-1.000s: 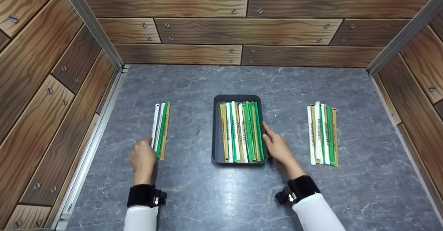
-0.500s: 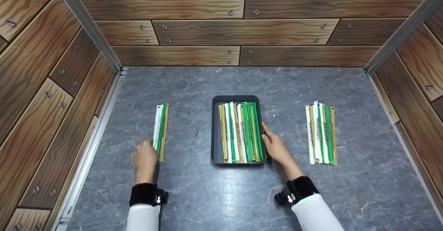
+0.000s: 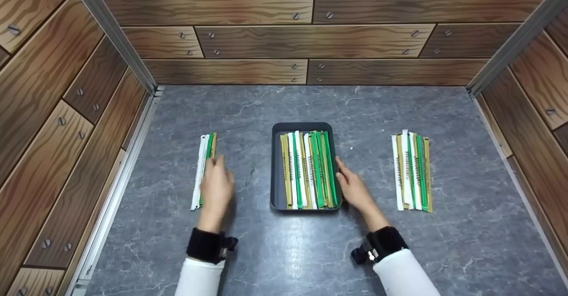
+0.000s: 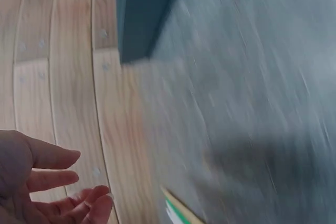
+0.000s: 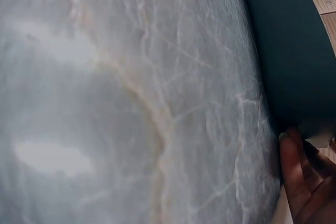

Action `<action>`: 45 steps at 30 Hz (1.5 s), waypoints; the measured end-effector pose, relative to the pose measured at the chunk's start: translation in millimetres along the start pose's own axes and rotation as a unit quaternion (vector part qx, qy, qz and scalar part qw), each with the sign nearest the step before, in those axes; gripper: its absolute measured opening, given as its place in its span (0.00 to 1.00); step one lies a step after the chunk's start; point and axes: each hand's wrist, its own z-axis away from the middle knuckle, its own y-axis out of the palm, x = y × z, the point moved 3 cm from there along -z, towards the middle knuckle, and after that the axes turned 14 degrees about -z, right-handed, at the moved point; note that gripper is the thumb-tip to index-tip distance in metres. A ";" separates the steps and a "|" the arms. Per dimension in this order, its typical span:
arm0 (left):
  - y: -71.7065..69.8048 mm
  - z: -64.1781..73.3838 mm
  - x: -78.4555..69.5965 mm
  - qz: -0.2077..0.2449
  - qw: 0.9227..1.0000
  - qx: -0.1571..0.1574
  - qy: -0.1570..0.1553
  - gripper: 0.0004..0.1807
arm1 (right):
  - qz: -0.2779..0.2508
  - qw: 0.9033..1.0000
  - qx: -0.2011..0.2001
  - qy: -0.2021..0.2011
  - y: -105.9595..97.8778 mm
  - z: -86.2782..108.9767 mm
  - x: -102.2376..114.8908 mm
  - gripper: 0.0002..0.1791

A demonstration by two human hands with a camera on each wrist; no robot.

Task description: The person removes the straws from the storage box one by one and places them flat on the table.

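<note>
A dark grey tray (image 3: pixel 277 167) stands mid-table, holding a row of long thin stick packets (image 3: pixel 306 169) in white, green and gold. My left hand (image 3: pixel 216 189) is over the right side of a smaller bunch of stick packets (image 3: pixel 199 176) and covers part of it. In the left wrist view its fingers (image 4: pixel 55 156) are loosely bent and apart, with nothing between them. My right hand (image 3: pixel 357 191) rests against the tray's right wall with its index finger extended. In the right wrist view the thumb (image 5: pixel 291 161) touches the tray's side.
Another bunch of stick packets (image 3: pixel 412 171) lies on the grey marbled table (image 3: pixel 248 105) to the right. Wood-patterned walls (image 3: pixel 257 43) enclose the back and both sides. A metal rail (image 3: pixel 117 185) runs along the left edge.
The left packets have been drawn closer together, the white one meeting its neighbours. My left hand has left their lower left side and moved right, over them. My right hand stays at the tray.
</note>
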 end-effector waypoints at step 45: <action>102.4 32.4 -130.4 -0.057 0.980 0.122 0.143 0.13 | -0.013 1.000 -0.002 -0.002 -0.2 0.9 -7.4 0.28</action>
